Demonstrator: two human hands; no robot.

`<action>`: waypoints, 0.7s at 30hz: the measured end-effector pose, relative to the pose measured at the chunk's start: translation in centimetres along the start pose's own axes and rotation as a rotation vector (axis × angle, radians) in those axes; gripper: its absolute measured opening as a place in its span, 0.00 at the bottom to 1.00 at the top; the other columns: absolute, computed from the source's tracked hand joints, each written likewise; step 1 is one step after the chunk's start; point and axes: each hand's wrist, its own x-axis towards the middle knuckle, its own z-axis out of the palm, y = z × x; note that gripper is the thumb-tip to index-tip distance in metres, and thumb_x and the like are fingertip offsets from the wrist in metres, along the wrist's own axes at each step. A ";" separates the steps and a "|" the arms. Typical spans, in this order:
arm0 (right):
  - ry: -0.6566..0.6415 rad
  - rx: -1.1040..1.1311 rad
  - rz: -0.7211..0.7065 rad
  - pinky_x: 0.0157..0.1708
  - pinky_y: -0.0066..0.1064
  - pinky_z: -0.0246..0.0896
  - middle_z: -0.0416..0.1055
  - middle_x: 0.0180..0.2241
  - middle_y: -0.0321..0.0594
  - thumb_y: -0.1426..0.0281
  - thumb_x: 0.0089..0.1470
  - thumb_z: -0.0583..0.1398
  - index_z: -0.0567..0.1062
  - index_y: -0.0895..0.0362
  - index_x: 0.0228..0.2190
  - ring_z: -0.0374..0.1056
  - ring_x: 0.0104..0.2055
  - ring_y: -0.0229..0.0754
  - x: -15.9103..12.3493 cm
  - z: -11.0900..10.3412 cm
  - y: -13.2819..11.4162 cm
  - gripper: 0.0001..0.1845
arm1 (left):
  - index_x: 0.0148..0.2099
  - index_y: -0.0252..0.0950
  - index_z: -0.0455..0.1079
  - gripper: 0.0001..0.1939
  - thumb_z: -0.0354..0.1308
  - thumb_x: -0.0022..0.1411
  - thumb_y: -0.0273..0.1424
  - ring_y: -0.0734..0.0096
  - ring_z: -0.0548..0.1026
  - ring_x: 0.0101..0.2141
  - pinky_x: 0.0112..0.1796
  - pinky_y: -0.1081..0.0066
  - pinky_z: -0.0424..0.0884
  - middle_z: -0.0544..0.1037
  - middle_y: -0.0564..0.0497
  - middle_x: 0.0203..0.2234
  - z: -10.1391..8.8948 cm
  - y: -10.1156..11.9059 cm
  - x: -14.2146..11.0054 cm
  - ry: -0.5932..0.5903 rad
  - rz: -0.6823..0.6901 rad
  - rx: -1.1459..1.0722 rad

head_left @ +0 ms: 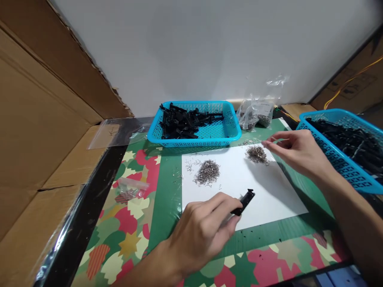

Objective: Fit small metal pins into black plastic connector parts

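My left hand (205,227), lower centre of frame: grip closed on black plastic part (247,200), tip over white sheet (278,199); my right hand (296,151), centre right, just beside smaller metal pile (256,154), can't tell from here if grip holds anything; larger metal pile (208,172) mid-frame; blue basket (194,142) upper centre

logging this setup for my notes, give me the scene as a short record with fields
left hand: grips a black part over the paper
right hand: fingertips beside the right pile; too small to tell whether they hold anything
left pile: small metallic pieces on the paper, strays around it
middle basket: blue, black parts inside
right basket: blue, black parts inside
clear bags: beside the middle basket, small pieces inside
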 end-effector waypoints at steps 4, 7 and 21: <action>-0.291 -0.092 -0.003 0.23 0.34 0.35 0.47 0.17 0.28 0.52 0.58 0.68 0.83 0.56 0.27 0.41 0.21 0.35 0.7 -1.3 1.3 0.20 | 0.55 0.41 0.70 0.11 0.56 0.75 0.23 0.73 0.74 0.29 0.29 0.72 0.68 0.79 0.52 0.40 -0.1 -0.4 0.2 0.028 -0.155 -0.033; -0.379 -0.106 -0.032 0.23 0.33 0.37 0.47 0.18 0.27 0.60 0.58 0.67 0.84 0.57 0.30 0.42 0.22 0.35 0.8 -1.0 1.4 0.13 | 0.56 0.43 0.69 0.12 0.55 0.76 0.24 0.75 0.71 0.27 0.30 0.72 0.69 0.78 0.53 0.43 -0.3 -0.6 0.3 0.003 -0.214 -0.068; -0.463 -0.243 0.063 0.25 0.36 0.39 0.52 0.17 0.28 0.62 0.55 0.70 0.87 0.57 0.32 0.46 0.22 0.35 1.6 -2.4 2.8 0.11 | 0.52 0.46 0.70 0.10 0.53 0.76 0.26 0.78 0.67 0.26 0.26 0.75 0.65 0.75 0.53 0.46 -0.5 -0.8 0.8 -0.026 -0.338 -0.095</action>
